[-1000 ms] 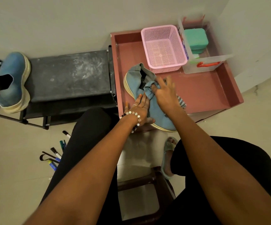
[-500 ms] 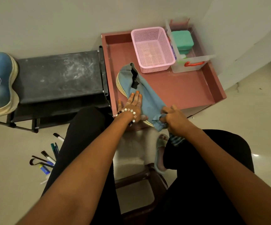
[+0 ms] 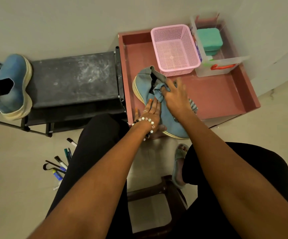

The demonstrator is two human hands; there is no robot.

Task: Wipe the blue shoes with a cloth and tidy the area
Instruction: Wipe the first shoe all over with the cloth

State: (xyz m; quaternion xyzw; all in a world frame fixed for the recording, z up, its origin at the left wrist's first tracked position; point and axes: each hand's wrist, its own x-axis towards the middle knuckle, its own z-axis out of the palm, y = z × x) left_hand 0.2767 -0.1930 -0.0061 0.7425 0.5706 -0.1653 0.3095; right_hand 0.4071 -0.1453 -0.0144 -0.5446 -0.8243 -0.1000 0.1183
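Two hands: left hand (image 3: 151,112) flat, fingers straight, steadying the blue knit shoe (image 3: 158,102) in the pink tray (image 3: 222,99)
Right hand (image 3: 175,94): spread fingers press the blue-grey cloth (image 3: 158,92)
Risk: toe overhangs the rim — hard strokes could tip it

The shoe (image 3: 167,116) in the tray is seen to be of blue knitted fabric, matt, with a ribbed collar and a pale, rough-edged rubber-like sole. The cloth (image 3: 158,91) pressed on it is a soft, crumpled blue textile. The second shoe (image 3: 10,87) is finished in a smoother, faintly mottled blue upper over a thick cream sole. The rack (image 3: 74,80) is covered in dull black fabric, marked with whitish dust, on thin black metal tubes. The tray (image 3: 222,94) shows a smooth, semi-matt pink surface. The basket (image 3: 174,49) is perforated pink plastic. The box (image 3: 215,66) is clear plastic. The floor (image 3: 15,169) is smooth, pale and slightly glossy.
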